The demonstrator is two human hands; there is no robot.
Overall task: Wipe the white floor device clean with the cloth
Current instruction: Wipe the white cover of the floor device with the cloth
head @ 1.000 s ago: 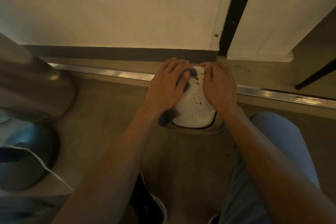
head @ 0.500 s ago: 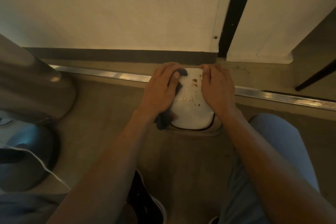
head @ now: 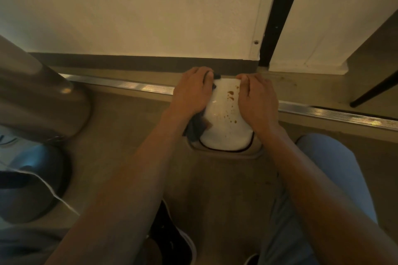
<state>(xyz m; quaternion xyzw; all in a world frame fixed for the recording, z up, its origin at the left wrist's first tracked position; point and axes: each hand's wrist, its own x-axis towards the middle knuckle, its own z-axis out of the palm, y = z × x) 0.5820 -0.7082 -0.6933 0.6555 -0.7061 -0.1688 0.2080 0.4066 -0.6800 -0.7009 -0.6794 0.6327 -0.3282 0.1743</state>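
we see the white floor device (head: 226,125) sitting on the floor (head: 215,189) just in front of the metal threshold strip (head: 129,87) that runs along the base of the wall (head: 150,17). its glossy top carries a scatter of brown spots (head: 230,93), mostly toward the right half. our left hand (head: 191,93) lies over the device's left edge with the dark cloth (head: 197,126) under it; the fingers curl over the far end and press the cloth down, and a bunched part of the cloth hangs out below the wrist, touching the device's near left corner. a small dark tip of cloth also shows past the fingertips. our right hand (head: 256,101) rests on the device's right side, fingers bent over its far edge, grasping the device itself and no cloth. a blue-clad knee (head: 329,168) is on the right, a dark shoe (head: 172,241) near the bottom, and a rounded metal bin (head: 36,92) stands well apart on the left.
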